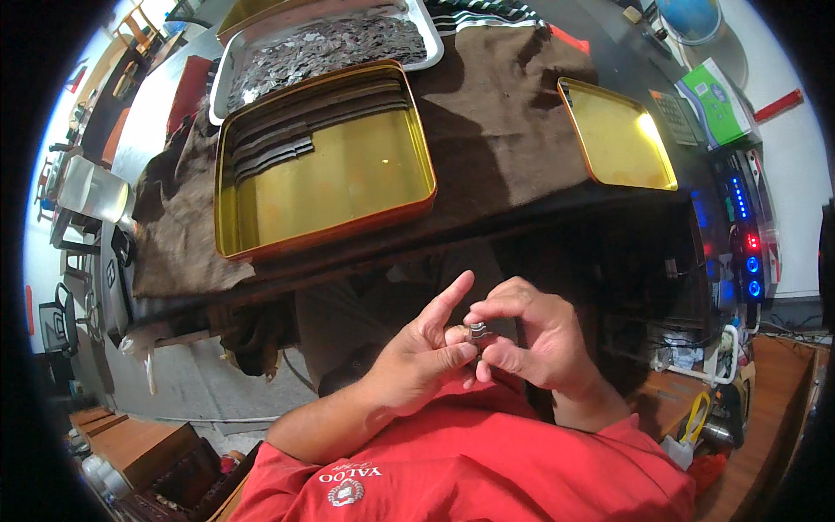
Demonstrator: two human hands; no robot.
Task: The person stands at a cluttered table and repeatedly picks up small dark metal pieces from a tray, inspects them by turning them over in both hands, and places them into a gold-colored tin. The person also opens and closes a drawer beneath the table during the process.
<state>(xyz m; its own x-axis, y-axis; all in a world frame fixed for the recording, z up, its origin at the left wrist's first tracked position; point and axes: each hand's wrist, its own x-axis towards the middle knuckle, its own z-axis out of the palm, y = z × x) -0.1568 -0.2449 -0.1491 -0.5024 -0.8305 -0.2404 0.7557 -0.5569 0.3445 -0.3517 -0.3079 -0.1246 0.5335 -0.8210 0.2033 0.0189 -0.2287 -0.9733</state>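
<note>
Close to my body, in front of the table's edge, my two hands meet around a few small shiny metal pieces (477, 331). My left hand (419, 352) pinches them from one side, its index finger sticking out. Thumb and fingertips of my right hand (544, 341) close on them from the other side. Fingers partly cover the pieces. Beyond my hands, a shallow gold tin (357, 178) lies on a brown cloth, with rows of thin dark metal pieces (274, 157) lined up along its far and left parts. Behind it, a white tray (432, 48) carries a heap of loose metal pieces (326, 52).
Right of the tin, a gold lid (613, 135) rests on the brown cloth (483, 130). A green and white box (715, 104) and a black device with blue and red lights (744, 217) stand at the right. A clear plastic container (94, 191) is at the left.
</note>
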